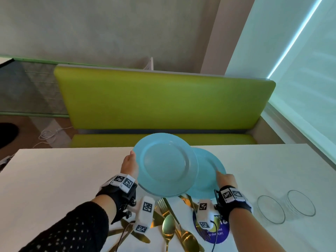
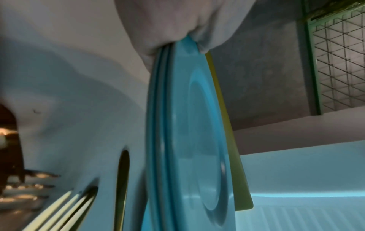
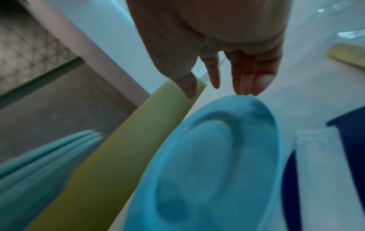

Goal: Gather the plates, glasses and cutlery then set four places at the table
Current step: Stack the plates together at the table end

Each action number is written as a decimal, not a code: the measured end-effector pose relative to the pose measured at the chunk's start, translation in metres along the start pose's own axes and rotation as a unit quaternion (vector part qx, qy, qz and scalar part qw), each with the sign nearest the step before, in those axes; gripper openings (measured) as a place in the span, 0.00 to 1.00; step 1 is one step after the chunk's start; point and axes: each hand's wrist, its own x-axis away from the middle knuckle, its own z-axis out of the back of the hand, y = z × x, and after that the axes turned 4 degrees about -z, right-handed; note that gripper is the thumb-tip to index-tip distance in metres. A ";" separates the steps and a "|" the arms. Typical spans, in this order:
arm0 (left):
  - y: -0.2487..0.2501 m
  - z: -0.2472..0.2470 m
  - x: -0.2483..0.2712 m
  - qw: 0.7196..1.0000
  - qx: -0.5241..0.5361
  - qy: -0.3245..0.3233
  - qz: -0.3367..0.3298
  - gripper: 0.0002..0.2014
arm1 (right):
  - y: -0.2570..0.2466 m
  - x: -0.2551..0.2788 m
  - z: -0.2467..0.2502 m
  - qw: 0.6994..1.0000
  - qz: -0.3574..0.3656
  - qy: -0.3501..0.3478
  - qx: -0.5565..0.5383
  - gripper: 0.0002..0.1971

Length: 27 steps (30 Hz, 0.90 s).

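Observation:
My left hand (image 1: pixel 130 163) grips the left rim of a small stack of light blue plates (image 1: pixel 163 164), held tilted above the white table (image 1: pixel 63 170). The left wrist view shows the stacked rims (image 2: pixel 160 125) pinched between thumb and fingers. A single blue plate (image 1: pixel 209 171) lies on the table, partly under the stack's right side. My right hand (image 1: pixel 225 179) is at its near right rim, and the straight fingers (image 3: pixel 247 81) reach the plate's (image 3: pixel 213 164) edge without curling round it. Gold cutlery (image 1: pixel 169 224) lies in a loose pile near me.
Two clear glasses (image 1: pixel 271 209) (image 1: pixel 301 202) stand at the right of the table. A round dark blue sticker (image 1: pixel 218 235) lies under my right wrist. A green bench (image 1: pixel 163 102) runs along the far side, and a window blind (image 1: pixel 300 79) is on the right.

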 end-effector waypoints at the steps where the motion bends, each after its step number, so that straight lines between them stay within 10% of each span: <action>1: -0.001 0.002 -0.003 1.000 -0.008 0.005 0.002 0.27 | 0.005 -0.001 0.003 0.999 -0.001 -0.011 0.043 0.24; 6: 0.000 0.011 -0.010 1.000 -0.027 0.009 0.005 0.27 | 0.016 -0.003 0.002 0.986 0.028 -0.056 0.155 0.20; 14: -0.001 0.016 -0.008 0.999 -0.021 -0.013 0.021 0.25 | 0.011 -0.021 -0.010 0.986 -0.049 -0.018 -0.156 0.27; 27: -0.001 0.054 -0.001 0.994 0.078 -0.081 0.011 0.26 | -0.027 0.096 -0.026 0.964 0.041 -0.001 -0.264 0.20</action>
